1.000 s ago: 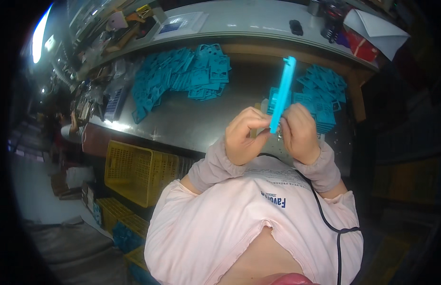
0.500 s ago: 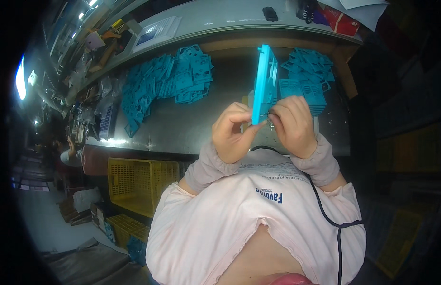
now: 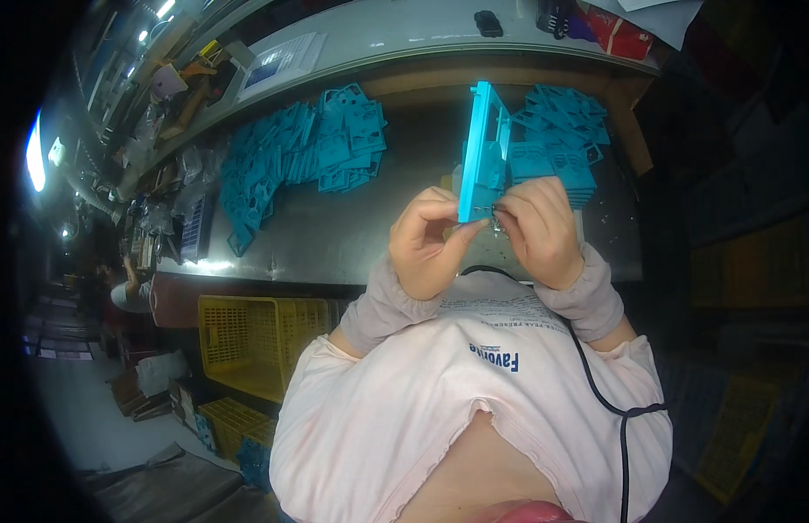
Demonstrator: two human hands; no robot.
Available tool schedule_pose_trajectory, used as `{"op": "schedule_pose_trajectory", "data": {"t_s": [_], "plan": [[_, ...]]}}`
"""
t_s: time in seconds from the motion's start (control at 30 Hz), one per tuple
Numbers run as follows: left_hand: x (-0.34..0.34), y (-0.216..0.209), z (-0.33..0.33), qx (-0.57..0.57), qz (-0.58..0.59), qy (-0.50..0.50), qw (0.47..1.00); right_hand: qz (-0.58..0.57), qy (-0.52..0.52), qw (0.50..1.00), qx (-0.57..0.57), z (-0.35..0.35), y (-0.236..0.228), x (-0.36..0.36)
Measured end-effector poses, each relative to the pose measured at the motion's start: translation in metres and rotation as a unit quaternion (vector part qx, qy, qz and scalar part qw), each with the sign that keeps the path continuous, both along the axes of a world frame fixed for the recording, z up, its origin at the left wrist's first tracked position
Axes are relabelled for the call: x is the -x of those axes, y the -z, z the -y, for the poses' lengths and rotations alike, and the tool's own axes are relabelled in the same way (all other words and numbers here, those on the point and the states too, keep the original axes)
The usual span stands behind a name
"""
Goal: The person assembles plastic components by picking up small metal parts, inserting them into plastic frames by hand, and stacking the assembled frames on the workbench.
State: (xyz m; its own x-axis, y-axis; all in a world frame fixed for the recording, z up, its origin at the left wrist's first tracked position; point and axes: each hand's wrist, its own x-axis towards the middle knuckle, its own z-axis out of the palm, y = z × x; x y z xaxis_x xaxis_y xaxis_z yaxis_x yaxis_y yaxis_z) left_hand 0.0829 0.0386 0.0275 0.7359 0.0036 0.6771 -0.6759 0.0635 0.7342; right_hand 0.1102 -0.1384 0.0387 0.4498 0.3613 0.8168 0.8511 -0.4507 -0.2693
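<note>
A flat turquoise plastic panel [image 3: 477,155] with cut-out openings stands nearly on edge before me over the bench. My left hand [image 3: 427,242] is closed on its lower near end, thumb and fingers pinching it. My right hand [image 3: 544,231] is at the other side of that end, fingertips pinched together against it. Small shiny metal bits [image 3: 497,224] show at those fingertips, but too small to name. Beyond my right hand lie neat stacks of similar panels [image 3: 572,173], with a loose heap of panels [image 3: 561,116] behind them.
A large spread pile of turquoise panels [image 3: 291,144] covers the bench's left part. Plastic bags and a blue tray [image 3: 196,228] lie at its left end. A yellow crate [image 3: 247,340] stands below the front edge. A raised shelf [image 3: 404,39] runs along the back.
The panel has tilted slightly and its lower end has risen a little. Both hands keep nearly the same place and hold.
</note>
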Motion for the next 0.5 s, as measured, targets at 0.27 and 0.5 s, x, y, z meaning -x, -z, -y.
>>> {"op": "schedule_pose_trajectory", "data": {"t_s": [0.27,0.5], "plan": [[-0.0025,0.0049,-0.0014,-0.102,0.111,-0.031,0.988,-0.088,0.015,0.995,-0.034,-0.0039,0.0033,0.0065],[-0.0022,0.0076,-0.0017,-0.007,0.019,0.007,1.0,-0.001,0.004,1.0,-0.01,-0.0016,0.0045,0.0021]]}}
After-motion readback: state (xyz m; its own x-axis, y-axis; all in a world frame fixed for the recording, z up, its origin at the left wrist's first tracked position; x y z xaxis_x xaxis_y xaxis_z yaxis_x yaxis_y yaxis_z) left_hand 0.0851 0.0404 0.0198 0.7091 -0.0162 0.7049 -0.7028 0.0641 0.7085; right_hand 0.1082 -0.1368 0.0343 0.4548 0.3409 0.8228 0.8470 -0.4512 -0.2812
